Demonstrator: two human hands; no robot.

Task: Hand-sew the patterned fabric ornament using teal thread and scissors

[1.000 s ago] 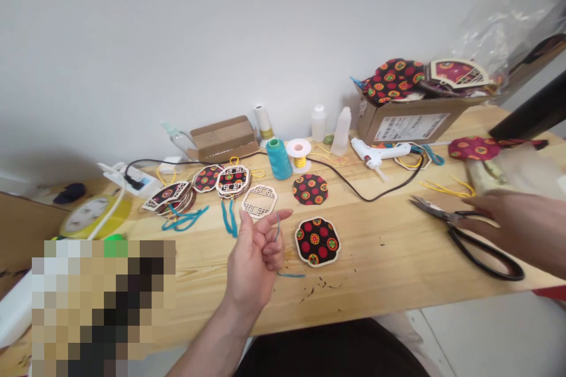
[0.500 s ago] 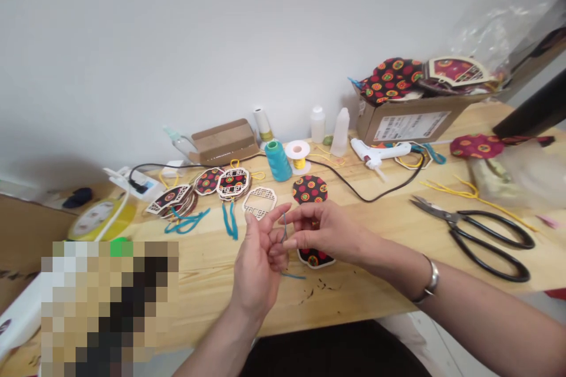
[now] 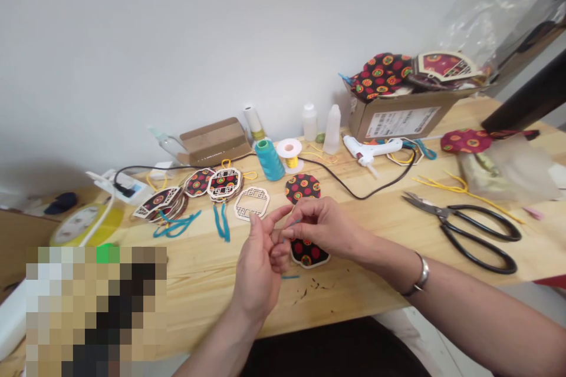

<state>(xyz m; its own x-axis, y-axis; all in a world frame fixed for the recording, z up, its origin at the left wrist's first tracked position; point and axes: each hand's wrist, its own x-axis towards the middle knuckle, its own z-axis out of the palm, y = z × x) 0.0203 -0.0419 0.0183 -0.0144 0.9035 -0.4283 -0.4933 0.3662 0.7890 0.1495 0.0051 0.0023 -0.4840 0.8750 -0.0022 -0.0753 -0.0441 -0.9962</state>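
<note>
Above the wooden table (image 3: 380, 283), my left hand (image 3: 259, 271) is raised palm-up with a short blue cord (image 3: 290, 276) held in its curled fingers; one end trails down to the table. My right hand (image 3: 321, 227) meets it and pinches the upper part of the same cord. Just under my right hand lies a round fabric-covered piece (image 3: 309, 253) with a red and yellow flower pattern. An empty wooden lattice frame (image 3: 252, 203) lies just beyond my left fingertips.
Black scissors (image 3: 473, 231) lie at the right, a white glue gun (image 3: 374, 148) with a black cable further back. A teal thread spool (image 3: 269, 159), yellow cord reel (image 3: 290, 155), bottles and a cardboard box (image 3: 404, 118) line the wall. Finished ornaments (image 3: 194, 188) lie left.
My right hand came in from the scissors at the right and now pinches the blue cord in my left hand. The view shifted slightly.
</note>
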